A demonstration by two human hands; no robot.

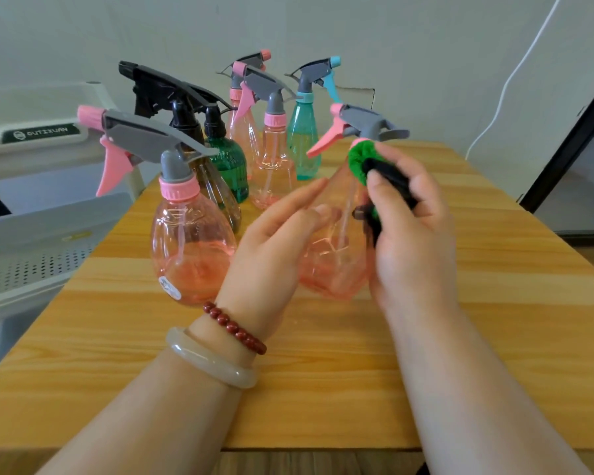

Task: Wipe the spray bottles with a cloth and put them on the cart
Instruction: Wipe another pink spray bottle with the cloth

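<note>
The task is judged to be at an early stage. One pink spray bottle (333, 265) at frame centre is being wiped; it is tilted, and whether its base rests on the surface (323, 371) cannot be told. The right hand (415, 234) has its grip closed round the green-and-black cloth (357, 159), which is pressed to the bottle's neck. The left hand (271, 248) is laid against the bottle's side, its grip wide and fingers nearly straight. Seven bottles are counted: four pink, namely the wiped one, the near pink bottle (192, 255) and two rear pink bottles (273, 173); one teal bottle (304, 145); one dark green bottle (228, 166); and one brownish bottle (228, 214). One cloth is counted. No bottle is seen on the cart (48, 217) at frame left, so all seven placements are judged outstanding.
</note>
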